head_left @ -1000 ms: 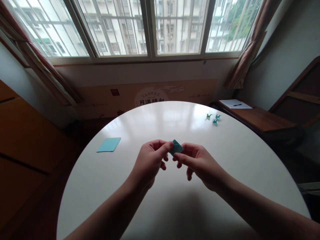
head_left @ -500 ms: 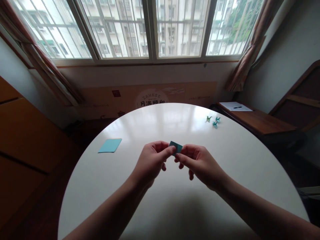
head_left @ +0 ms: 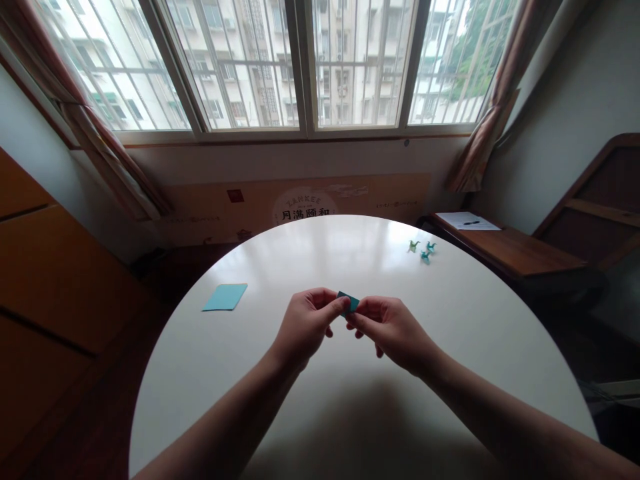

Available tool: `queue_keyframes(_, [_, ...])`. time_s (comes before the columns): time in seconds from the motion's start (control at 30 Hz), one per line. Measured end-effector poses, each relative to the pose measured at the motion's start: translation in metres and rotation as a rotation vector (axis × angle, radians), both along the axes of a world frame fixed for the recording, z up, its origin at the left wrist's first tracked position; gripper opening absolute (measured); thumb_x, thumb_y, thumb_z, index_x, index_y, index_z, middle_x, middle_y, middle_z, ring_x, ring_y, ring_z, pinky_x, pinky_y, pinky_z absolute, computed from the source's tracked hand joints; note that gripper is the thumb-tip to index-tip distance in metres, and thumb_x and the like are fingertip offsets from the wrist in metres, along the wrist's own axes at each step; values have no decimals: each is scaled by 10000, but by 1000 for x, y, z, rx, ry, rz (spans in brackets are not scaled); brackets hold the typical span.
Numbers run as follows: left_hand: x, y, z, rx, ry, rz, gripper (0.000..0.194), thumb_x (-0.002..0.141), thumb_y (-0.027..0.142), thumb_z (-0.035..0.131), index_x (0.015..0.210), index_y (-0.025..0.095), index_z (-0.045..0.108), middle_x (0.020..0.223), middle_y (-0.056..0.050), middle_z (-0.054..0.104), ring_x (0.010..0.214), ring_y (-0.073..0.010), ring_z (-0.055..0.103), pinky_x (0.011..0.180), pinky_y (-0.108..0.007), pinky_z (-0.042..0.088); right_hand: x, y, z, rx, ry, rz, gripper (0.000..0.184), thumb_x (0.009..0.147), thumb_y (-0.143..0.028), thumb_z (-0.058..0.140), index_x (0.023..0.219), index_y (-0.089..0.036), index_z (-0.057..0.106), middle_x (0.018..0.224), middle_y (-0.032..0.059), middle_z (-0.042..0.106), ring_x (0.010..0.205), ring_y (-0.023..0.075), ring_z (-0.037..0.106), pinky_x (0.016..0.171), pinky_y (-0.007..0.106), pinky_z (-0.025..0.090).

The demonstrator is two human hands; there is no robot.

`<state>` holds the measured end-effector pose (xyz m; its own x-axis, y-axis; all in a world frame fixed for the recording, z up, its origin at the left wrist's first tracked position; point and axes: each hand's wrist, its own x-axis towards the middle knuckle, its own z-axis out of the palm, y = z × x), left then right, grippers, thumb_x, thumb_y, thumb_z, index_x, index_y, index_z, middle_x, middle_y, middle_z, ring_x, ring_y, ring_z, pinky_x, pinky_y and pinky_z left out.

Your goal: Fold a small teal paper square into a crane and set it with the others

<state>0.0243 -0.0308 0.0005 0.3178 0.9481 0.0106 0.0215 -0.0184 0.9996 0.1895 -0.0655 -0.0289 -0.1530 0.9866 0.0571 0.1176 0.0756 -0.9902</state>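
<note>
A small folded piece of teal paper (head_left: 354, 303) is held above the white table, between my two hands. My left hand (head_left: 311, 321) pinches its left side, thumb on top. At the lower right edge, my right hand (head_left: 387, 325) grips it between thumb and index finger, its other fingers curled below. My fingers cover part of the paper, so its exact folds are hidden. To the left lies a flat stack of light blue square paper (head_left: 225, 297). Three small folded paper cranes, one green crane (head_left: 413, 246) and two teal cranes (head_left: 425, 256), stand at the far right.
The round white table (head_left: 200, 400) fills the middle. Beyond its right edge is a wooden side table (head_left: 535, 250) bearing a white sheet (head_left: 457, 221) and a pen (head_left: 471, 223). A barred window and curtains (head_left: 113, 160) are ahead; an orange cabinet (head_left: 40, 267) stands left.
The view has tilted up slightly, so things sit lower in the picture. My right hand has come a little closer to my left, and less of the teal paper shows.
</note>
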Motion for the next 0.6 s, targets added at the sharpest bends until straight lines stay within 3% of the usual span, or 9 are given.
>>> queue_keyframes(0.13, [0, 2, -4, -35, -3, 11, 268, 710, 383, 794, 685, 126, 722, 566, -18, 619, 518, -100, 472, 443, -190, 358, 1, 2, 1, 13, 12, 13, 423, 840, -541, 699, 822, -119, 706, 797, 94, 713, 603, 143, 615, 363, 171, 408])
queue_keyframes(0.23, [-2, 3, -5, -81, 35, -23, 309, 718, 431, 779, 729, 125, 732, 618, -30, 618, 588, -121, 486, 442, -185, 370, 1, 2, 2, 60, 68, 26, 371, 851, -487, 710, 823, -117, 712, 756, 74, 709, 635, 140, 630, 527, 220, 511])
queue_keyframes(0.33, [-2, 4, -6, -89, 78, -70, 325, 726, 443, 752, 756, 120, 726, 641, -36, 611, 614, -132, 497, 435, -186, 376, 1, 2, 3, 99, 90, 11, 370, 861, -482, 703, 830, -113, 713, 767, 78, 712, 684, 159, 647, 646, 274, 545])
queue_keyframes(0.6, [-2, 6, -8, 24, 133, -53, 265, 715, 379, 703, 692, 115, 678, 578, -2, 549, 539, -103, 451, 424, -190, 379, 6, 6, 5, 63, 5, 54, 368, 848, -483, 706, 833, -116, 720, 798, 84, 723, 672, 155, 647, 603, 255, 522])
